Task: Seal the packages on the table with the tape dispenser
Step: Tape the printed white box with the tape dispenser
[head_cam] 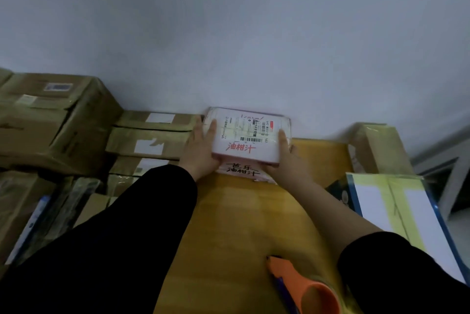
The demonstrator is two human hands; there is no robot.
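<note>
A white package (248, 133) with a shipping label and red writing sits at the far edge of the yellow table (234, 217), against the wall. It rests on a second white package (241, 170) with black writing. My left hand (199, 148) grips the top package's left side, thumb on top. Its right side is gripped by my right hand (283, 155). The orange tape dispenser (302, 285) lies on the table near the front edge, apart from both hands.
Taped brown cartons (53, 120) are stacked at the left, with flatter boxes (150, 141) beside my left hand. A yellow-taped box (379, 148) stands at the right, and a blue-edged white box (396, 214) lies in front of it.
</note>
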